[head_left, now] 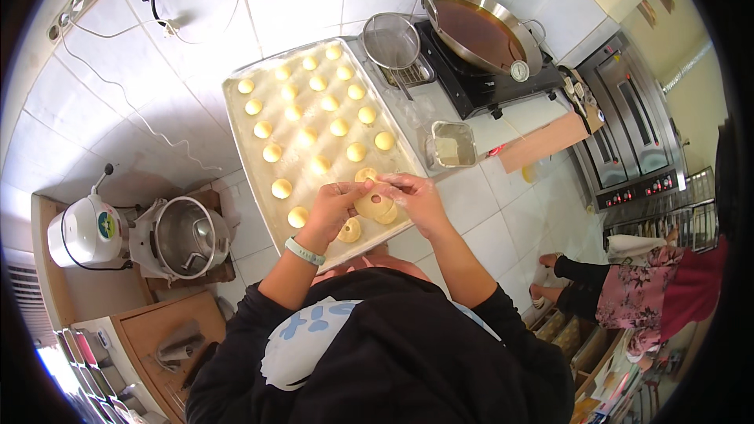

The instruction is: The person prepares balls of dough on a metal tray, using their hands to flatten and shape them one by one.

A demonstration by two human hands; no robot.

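Observation:
Over the near end of a large baking tray [250, 159], both my hands hold a flat, pale dough ring [367, 207] with a small hole through it. My left hand [333, 210], with a light band on its wrist, pinches the ring's left upper edge. The fingers of my right hand [418, 199], whitened as if with flour, close on its right upper edge. Another dough ring [349, 230] lies on the tray below my left hand. Further dough pieces beside and behind the held ring are partly covered. Several round dough balls [338, 127] sit in rows across the tray.
Beyond the tray's right side are a wire strainer [391, 41], a clear tub [453, 146] and a black stove [463, 82] bearing a wide pan [481, 30] of brown liquid. A mixer [86, 232] and metal bowl [188, 237] stand left. Another person [628, 290] is at right, near an oven [628, 126].

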